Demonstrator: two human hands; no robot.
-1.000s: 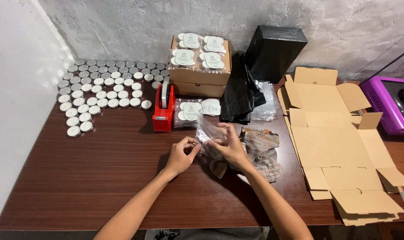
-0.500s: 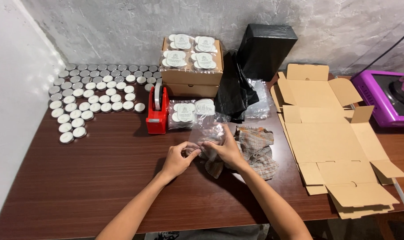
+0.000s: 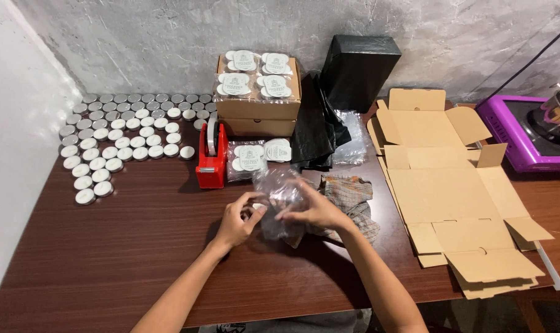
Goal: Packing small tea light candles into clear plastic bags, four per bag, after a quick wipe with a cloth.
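Observation:
My left hand (image 3: pixel 238 219) and my right hand (image 3: pixel 312 209) meet over the dark wooden table (image 3: pixel 126 246), both gripping a clear crinkled plastic bag (image 3: pixel 279 192). The bag stands up between my fingers; what is inside it I cannot tell. Under my right hand lies a checked grey cloth (image 3: pixel 354 197). Just behind the bag lies a sealed clear pack of small white tins (image 3: pixel 255 157), and a red tape dispenser (image 3: pixel 211 157) stands to its left.
Many small white round tins (image 3: pixel 116 139) cover the table's far left. A brown box (image 3: pixel 258 105) topped with tin packs stands at the back, beside black bags (image 3: pixel 320 129) and a black box (image 3: pixel 360 68). Flattened cardboard boxes (image 3: pixel 452 191) lie right; a purple stove (image 3: pixel 530 132) beyond.
My hands have shifted slightly on the plastic bag, working it between the fingers. The camera view has drifted a little; nothing else on the table has moved.

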